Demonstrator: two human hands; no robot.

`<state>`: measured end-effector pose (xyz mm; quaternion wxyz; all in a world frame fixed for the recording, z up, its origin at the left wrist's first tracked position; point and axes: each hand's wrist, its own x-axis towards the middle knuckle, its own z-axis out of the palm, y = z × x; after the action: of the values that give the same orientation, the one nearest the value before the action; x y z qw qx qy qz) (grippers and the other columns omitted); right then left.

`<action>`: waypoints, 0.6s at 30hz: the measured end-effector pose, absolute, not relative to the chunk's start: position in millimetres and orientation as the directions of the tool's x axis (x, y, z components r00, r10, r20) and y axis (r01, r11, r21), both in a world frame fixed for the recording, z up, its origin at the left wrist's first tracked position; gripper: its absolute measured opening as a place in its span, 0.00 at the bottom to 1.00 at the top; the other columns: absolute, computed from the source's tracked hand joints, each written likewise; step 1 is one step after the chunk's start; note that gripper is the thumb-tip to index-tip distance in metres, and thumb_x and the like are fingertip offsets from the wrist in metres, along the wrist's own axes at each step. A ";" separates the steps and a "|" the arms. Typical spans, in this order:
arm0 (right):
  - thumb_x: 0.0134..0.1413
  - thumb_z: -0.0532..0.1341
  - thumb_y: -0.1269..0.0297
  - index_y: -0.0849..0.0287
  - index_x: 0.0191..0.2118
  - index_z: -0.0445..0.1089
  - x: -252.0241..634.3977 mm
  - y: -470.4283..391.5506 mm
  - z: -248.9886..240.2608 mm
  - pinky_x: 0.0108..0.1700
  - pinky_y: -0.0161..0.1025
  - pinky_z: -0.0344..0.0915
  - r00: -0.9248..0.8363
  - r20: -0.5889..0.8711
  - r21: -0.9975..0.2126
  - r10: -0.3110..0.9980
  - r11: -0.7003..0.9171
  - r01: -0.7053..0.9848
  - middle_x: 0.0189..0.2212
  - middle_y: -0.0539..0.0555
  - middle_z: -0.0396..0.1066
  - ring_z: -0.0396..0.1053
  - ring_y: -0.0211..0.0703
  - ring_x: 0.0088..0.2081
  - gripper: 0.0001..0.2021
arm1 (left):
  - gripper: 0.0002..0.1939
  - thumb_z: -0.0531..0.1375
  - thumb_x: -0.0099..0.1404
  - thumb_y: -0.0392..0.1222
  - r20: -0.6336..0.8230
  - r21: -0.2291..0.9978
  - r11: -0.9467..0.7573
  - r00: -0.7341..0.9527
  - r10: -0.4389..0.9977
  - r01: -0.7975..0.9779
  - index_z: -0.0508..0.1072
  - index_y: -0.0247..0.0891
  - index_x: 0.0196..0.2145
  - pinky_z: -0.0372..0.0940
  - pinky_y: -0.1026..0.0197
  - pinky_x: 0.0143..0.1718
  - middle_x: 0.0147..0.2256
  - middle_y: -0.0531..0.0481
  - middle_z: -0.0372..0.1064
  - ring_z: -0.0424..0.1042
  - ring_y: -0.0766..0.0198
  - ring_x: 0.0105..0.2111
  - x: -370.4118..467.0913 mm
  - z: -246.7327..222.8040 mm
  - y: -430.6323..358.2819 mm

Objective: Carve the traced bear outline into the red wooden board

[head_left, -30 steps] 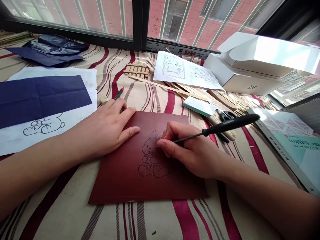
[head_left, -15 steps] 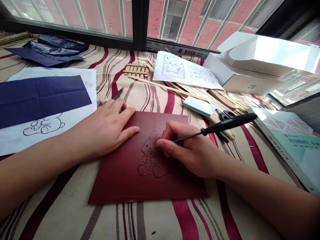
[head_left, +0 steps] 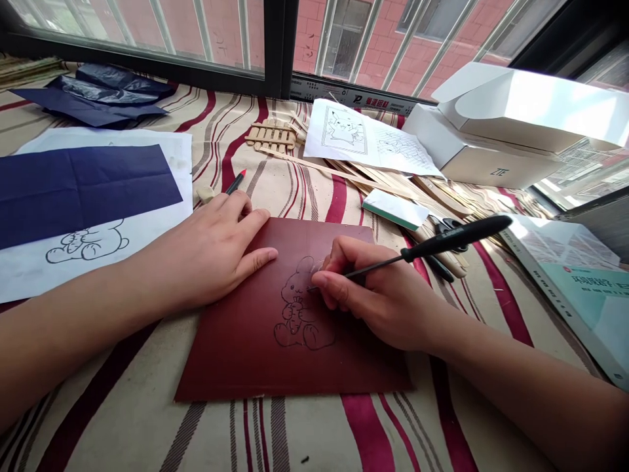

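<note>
A dark red board (head_left: 236,354) lies on the striped cloth, with a rabbit holding a carrot drawn on it in dark lines. My left hand (head_left: 211,249) rests on the board's upper left edge, fingers and thumb apart, holding nothing. In my right hand (head_left: 373,288) is a thin metal-shafted tool with a black handle (head_left: 457,238), pinched near its tip. The tip touches or nearly touches the board beside the rabbit's face. Just beyond my left hand's fingers lies a red-tipped pen (head_left: 236,181).
Dark blue paper (head_left: 88,190) covers part of a white drawing sheet (head_left: 147,246) at left. Farther back are stick pieces (head_left: 270,136), printed paper (head_left: 339,131) and a white box (head_left: 491,157). Black scissors (head_left: 449,226) and a book (head_left: 580,288) lie at right.
The whole view has shifted slightly. My right hand and the tool keep nearly the same place at the rabbit's face, and my left hand stays on the board.
</note>
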<state>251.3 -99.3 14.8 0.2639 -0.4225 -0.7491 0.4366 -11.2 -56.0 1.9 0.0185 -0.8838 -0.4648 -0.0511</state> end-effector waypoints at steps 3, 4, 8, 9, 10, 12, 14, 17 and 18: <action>0.69 0.63 0.62 0.54 0.32 0.64 250.7 -99.3 16.3 0.31 0.37 0.62 -0.492 0.029 -0.850 0.870 0.281 0.446 0.25 0.48 0.71 0.67 0.38 0.28 0.13 | 0.32 0.42 0.78 0.61 0.115 -0.008 -0.563 0.560 0.821 0.827 0.74 0.37 0.57 0.67 0.38 0.61 0.53 0.34 0.67 0.70 0.39 0.53 -12.1 1.1 -55.7; 0.69 0.63 0.62 0.54 0.31 0.64 250.6 -99.4 16.6 0.31 0.37 0.61 -0.485 0.030 -0.842 0.874 0.283 0.459 0.25 0.48 0.71 0.66 0.39 0.28 0.13 | 0.33 0.41 0.79 0.62 0.115 -0.012 -0.563 0.561 0.820 0.826 0.74 0.37 0.57 0.67 0.38 0.61 0.53 0.34 0.67 0.70 0.40 0.53 -12.4 1.0 -55.7; 0.70 0.63 0.62 0.53 0.31 0.64 250.3 -99.9 16.0 0.29 0.37 0.62 -0.484 0.029 -0.863 0.875 0.267 0.429 0.25 0.47 0.71 0.66 0.38 0.27 0.13 | 0.34 0.40 0.79 0.62 0.113 -0.013 -0.565 0.562 0.819 0.825 0.74 0.37 0.57 0.67 0.38 0.61 0.52 0.34 0.67 0.71 0.40 0.53 -12.8 0.5 -56.2; 0.70 0.63 0.62 0.53 0.31 0.64 250.4 -99.9 15.6 0.29 0.37 0.62 -0.487 0.031 -0.872 0.873 0.261 0.413 0.24 0.47 0.71 0.67 0.37 0.27 0.13 | 0.34 0.40 0.79 0.62 0.117 -0.013 -0.565 0.562 0.819 0.825 0.73 0.37 0.57 0.67 0.38 0.61 0.52 0.34 0.67 0.71 0.40 0.53 -12.8 0.3 -56.2; 0.70 0.63 0.61 0.53 0.31 0.64 250.6 -99.9 15.2 0.30 0.37 0.62 -0.489 0.033 -0.879 0.872 0.258 0.402 0.25 0.47 0.71 0.67 0.38 0.27 0.14 | 0.34 0.40 0.79 0.62 0.120 -0.013 -0.566 0.563 0.818 0.825 0.73 0.37 0.57 0.67 0.38 0.60 0.52 0.34 0.67 0.71 0.40 0.53 -12.8 0.1 -56.1; 0.70 0.63 0.61 0.54 0.31 0.64 250.8 -99.7 14.6 0.30 0.37 0.63 -0.492 0.036 -0.879 0.870 0.262 0.399 0.25 0.47 0.72 0.68 0.38 0.27 0.14 | 0.33 0.40 0.79 0.62 0.123 -0.014 -0.572 0.569 0.813 0.820 0.74 0.37 0.56 0.67 0.38 0.60 0.52 0.34 0.67 0.71 0.40 0.53 -12.7 -0.2 -55.7; 0.70 0.64 0.61 0.54 0.31 0.64 250.9 -99.4 14.6 0.30 0.38 0.62 -0.493 0.043 -0.862 0.869 0.282 0.421 0.25 0.48 0.72 0.67 0.38 0.27 0.14 | 0.33 0.40 0.78 0.62 0.117 -0.012 -0.577 0.574 0.810 0.817 0.74 0.36 0.56 0.67 0.38 0.60 0.52 0.34 0.67 0.71 0.39 0.53 -12.6 0.1 -55.3; 0.69 0.63 0.61 0.54 0.31 0.64 251.3 -98.8 15.4 0.30 0.38 0.62 -0.485 0.048 -0.829 0.873 0.305 0.468 0.26 0.49 0.71 0.66 0.39 0.28 0.13 | 0.34 0.41 0.78 0.62 0.104 -0.002 -0.575 0.572 0.813 0.818 0.74 0.35 0.57 0.67 0.37 0.60 0.52 0.33 0.67 0.70 0.38 0.53 -12.3 1.1 -55.2; 0.69 0.63 0.61 0.54 0.31 0.64 251.6 -98.8 15.6 0.30 0.38 0.62 -0.482 0.047 -0.823 0.875 0.308 0.478 0.26 0.49 0.71 0.66 0.39 0.28 0.13 | 0.33 0.41 0.78 0.62 0.101 0.005 -0.573 0.569 0.816 0.820 0.73 0.35 0.57 0.67 0.37 0.60 0.52 0.33 0.67 0.70 0.38 0.53 -12.2 1.3 -55.3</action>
<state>251.6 -98.8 15.6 0.2547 -0.4407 -0.7674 0.3898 -12.2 -55.3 1.3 0.0213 -0.8856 -0.4617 -0.0461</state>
